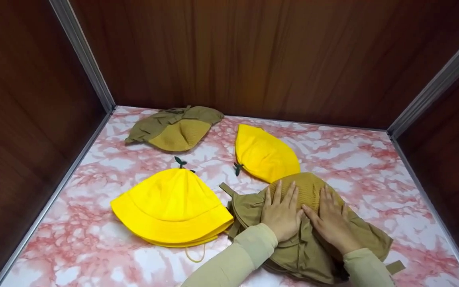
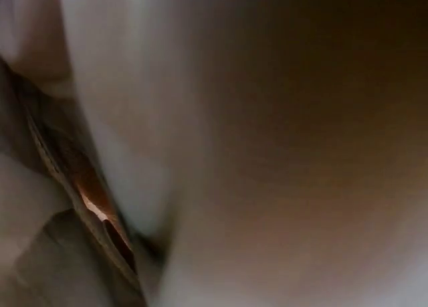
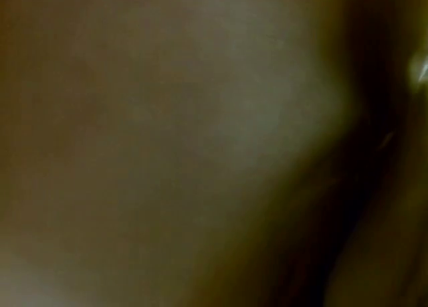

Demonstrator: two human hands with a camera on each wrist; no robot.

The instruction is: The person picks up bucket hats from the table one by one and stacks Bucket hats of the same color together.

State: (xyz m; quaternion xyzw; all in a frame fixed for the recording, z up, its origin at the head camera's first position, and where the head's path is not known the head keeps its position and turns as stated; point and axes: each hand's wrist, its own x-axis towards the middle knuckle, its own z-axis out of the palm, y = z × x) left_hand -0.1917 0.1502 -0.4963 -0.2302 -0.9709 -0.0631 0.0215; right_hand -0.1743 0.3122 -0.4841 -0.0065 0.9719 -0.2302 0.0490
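Observation:
Both hands lie spread on a khaki sun hat point(image 1: 313, 255) with a mesh crown panel and loose straps, at the near right in the head view. The left hand point(image 1: 282, 217) rests its straight fingers on the hat's left part and the edge of the mesh. To its right, the right hand point(image 1: 335, 223) presses flat with fingers extended, its thumb close to the left hand. Folds of khaki cloth point(image 2: 60, 267) show at the lower left of the left wrist view; the rest there is blurred. The right wrist view is dark and too blurred to make out.
A yellow bucket hat point(image 1: 173, 203) with a green sprout and a thin cord lies at the left. Behind the hands is another yellow hat point(image 1: 267, 153), touching the khaki one. A second khaki hat point(image 1: 181, 133) lies at the back left. Wood-look panels point(image 1: 233, 56) enclose the marbled tabletop point(image 1: 102, 167).

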